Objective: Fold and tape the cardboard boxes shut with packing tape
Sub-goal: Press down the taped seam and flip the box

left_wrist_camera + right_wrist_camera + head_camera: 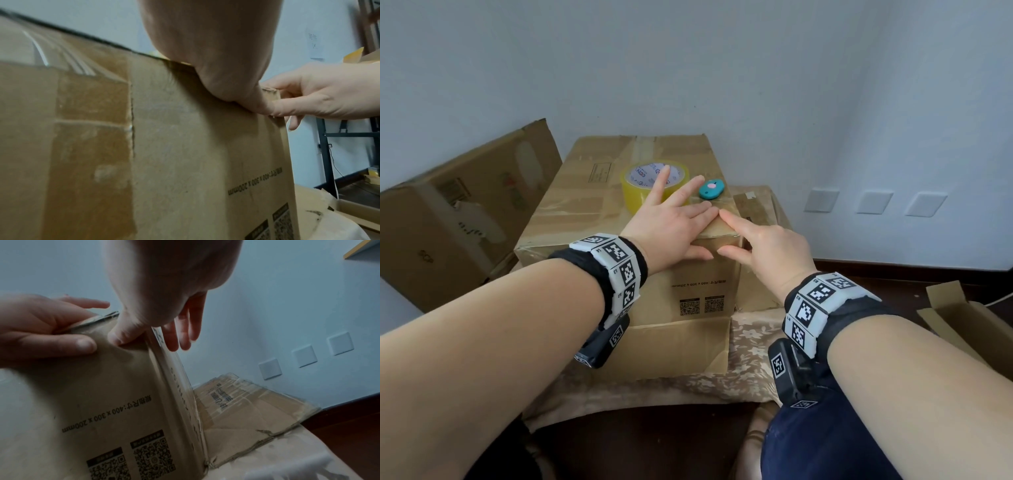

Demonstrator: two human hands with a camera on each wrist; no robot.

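Note:
A shut cardboard box [592,212] stands on a flowered cloth, with glossy clear tape across its top. On it sit a yellow roll of packing tape [635,192] and a small teal cutter [711,189]. My left hand [681,219] lies flat on the top near the front right corner, fingers straight and spread, its thumb [255,104] down on the front face. My right hand [726,234] is at that same corner: index finger on the top edge, thumb [123,335] pressing the front face [92,394], the other fingers hanging straight beside the right side.
A second cardboard box [458,212] leans at the left against the wall. Flattened cardboard [760,205] lies behind the box on the right, and an open carton [969,325] stands at the far right. The flowered cloth [753,342] covers the surface under the box.

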